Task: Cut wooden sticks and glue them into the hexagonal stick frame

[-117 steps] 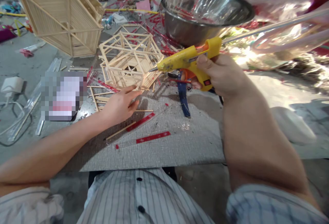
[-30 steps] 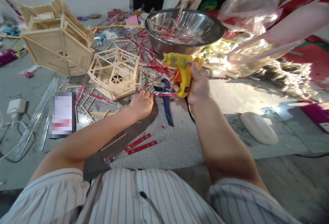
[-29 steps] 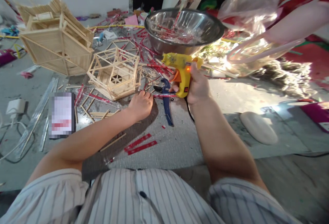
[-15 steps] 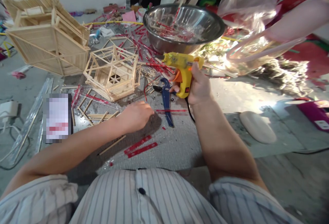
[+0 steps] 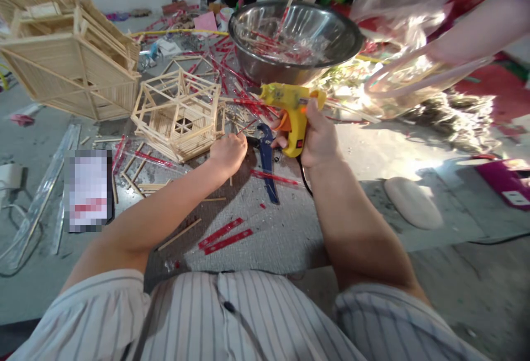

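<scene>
My right hand [image 5: 321, 139] is wrapped round a yellow hot glue gun [image 5: 292, 108], a finger by its orange trigger. The nozzle points left, above the table clutter. My left hand [image 5: 229, 154] is closed, knuckles up, just right of a small hexagonal frame of wooden sticks [image 5: 179, 115]. Its fingertips are turned away, so I cannot make out what they pinch; a thin reddish line shows just beyond them. Between the two hands lies a blue-handled cutter [image 5: 269, 165]. A larger stick-built model [image 5: 78, 68] stands tilted at the left.
A steel bowl [image 5: 296, 35] with red-and-clear wrappers and sticks stands at the back. Loose sticks [image 5: 180, 234] and red wrapper strips [image 5: 227, 240] lie in front. A phone [image 5: 89, 190] is at the left; a pale oval object [image 5: 413, 202] and a purple box [image 5: 505, 180] are at the right.
My left hand has moved forward, away from my body, closer to the small frame and the cutter. The glue gun in my right hand has hardly moved.
</scene>
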The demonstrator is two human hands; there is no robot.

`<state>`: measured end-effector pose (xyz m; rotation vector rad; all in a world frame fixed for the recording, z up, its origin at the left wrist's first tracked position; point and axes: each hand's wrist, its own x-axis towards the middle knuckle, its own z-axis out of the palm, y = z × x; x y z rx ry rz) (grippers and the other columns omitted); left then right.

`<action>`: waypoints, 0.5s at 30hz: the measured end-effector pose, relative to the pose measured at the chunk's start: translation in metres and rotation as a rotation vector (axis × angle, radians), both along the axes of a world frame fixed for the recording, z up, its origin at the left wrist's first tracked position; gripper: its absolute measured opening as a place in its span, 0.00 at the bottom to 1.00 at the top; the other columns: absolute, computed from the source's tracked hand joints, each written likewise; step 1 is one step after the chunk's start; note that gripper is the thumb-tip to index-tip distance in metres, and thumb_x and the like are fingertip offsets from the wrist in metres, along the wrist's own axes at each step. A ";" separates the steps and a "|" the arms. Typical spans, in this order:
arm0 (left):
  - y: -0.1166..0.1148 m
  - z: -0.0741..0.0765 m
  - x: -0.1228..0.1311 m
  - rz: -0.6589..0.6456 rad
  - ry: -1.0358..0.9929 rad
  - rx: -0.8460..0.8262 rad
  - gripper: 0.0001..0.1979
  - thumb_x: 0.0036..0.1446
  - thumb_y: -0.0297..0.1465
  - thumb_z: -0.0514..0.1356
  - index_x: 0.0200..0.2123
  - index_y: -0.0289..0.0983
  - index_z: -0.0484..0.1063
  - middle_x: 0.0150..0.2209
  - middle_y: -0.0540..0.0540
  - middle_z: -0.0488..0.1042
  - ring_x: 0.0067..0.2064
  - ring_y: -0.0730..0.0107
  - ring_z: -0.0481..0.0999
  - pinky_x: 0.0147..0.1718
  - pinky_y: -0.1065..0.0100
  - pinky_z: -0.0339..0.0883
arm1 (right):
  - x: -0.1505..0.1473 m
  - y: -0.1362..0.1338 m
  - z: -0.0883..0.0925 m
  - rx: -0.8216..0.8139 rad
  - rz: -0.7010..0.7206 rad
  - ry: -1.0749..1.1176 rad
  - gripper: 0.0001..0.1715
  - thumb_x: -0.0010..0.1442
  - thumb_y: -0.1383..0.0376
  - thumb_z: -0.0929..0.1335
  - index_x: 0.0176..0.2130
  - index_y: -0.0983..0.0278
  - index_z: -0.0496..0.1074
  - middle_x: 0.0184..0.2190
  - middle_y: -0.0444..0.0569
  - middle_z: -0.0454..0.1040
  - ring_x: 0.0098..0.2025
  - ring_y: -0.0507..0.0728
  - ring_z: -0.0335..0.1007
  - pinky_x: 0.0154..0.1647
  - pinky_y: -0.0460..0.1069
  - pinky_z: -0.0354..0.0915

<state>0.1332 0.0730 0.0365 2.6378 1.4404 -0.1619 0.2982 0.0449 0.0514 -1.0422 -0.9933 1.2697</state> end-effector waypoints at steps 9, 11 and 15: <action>-0.009 0.007 -0.010 -0.009 0.042 -0.021 0.16 0.61 0.17 0.45 0.47 0.27 0.68 0.42 0.32 0.77 0.45 0.56 0.79 0.41 0.61 0.72 | 0.000 0.000 0.000 0.018 -0.026 0.011 0.26 0.50 0.38 0.65 0.28 0.56 0.68 0.32 0.53 0.77 0.42 0.65 0.74 0.37 0.63 0.74; -0.014 0.011 -0.017 -0.043 0.073 -0.011 0.17 0.60 0.16 0.45 0.47 0.27 0.68 0.42 0.32 0.77 0.45 0.54 0.79 0.41 0.60 0.72 | 0.000 0.000 0.000 0.018 -0.023 0.014 0.26 0.50 0.37 0.64 0.30 0.56 0.69 0.33 0.52 0.77 0.42 0.65 0.74 0.38 0.63 0.74; -0.021 0.012 -0.032 -0.058 0.095 -0.045 0.17 0.60 0.17 0.45 0.48 0.28 0.68 0.40 0.33 0.77 0.45 0.53 0.79 0.37 0.61 0.72 | 0.001 0.000 -0.001 0.002 0.000 -0.005 0.27 0.52 0.37 0.62 0.34 0.54 0.70 0.33 0.51 0.78 0.41 0.64 0.75 0.38 0.63 0.74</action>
